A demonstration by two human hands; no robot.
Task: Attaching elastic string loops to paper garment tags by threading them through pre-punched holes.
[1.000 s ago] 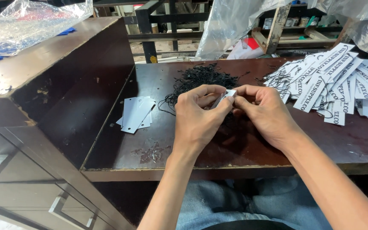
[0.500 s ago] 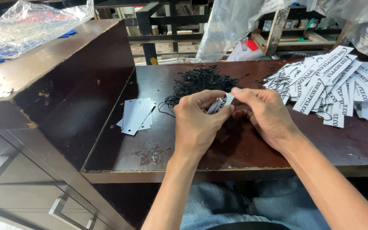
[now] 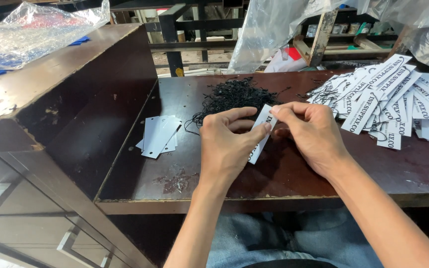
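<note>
Head view: fingertips of both hands meet on one white card tag [image 3: 261, 130], held just above the dark brown table [image 3: 294, 173] in front of the person. Left hand [image 3: 227, 144] pinches the tag between thumb and forefinger along its left edge, other fingers curled loosely under; right hand [image 3: 310, 131] has thumb and forefinger closed on the tag's upper end, rest of the fingers bent in. Whether a string is already in the fingers, cannot tell, too small. Tag looks like thin card: light, fairly stiff but easy to crease, smooth face, so best gripped by the edges or near the top end rather than squeezed across the middle. Both wrists are roughly level, palms turned in toward each other, forearms coming up from the bottom edge and converging over the table's near rim. Just behind the hands sits a tangled heap of thin black strings [image 3: 234, 97], limp and prone to snagging together. Left of the hands, well apart, a small stack of blank white tags [image 3: 159, 135] lies flat on the table. To the right, a big spread pile of printed tags [image 3: 388, 106] with black strings attached covers that end of the table. Further left, a raised wooden cabinet top [image 3: 50, 74] carries a clear plastic bag [image 3: 31, 30] over something blue. More clear plastic sheeting [image 3: 274, 30] hangs behind the table.
</note>
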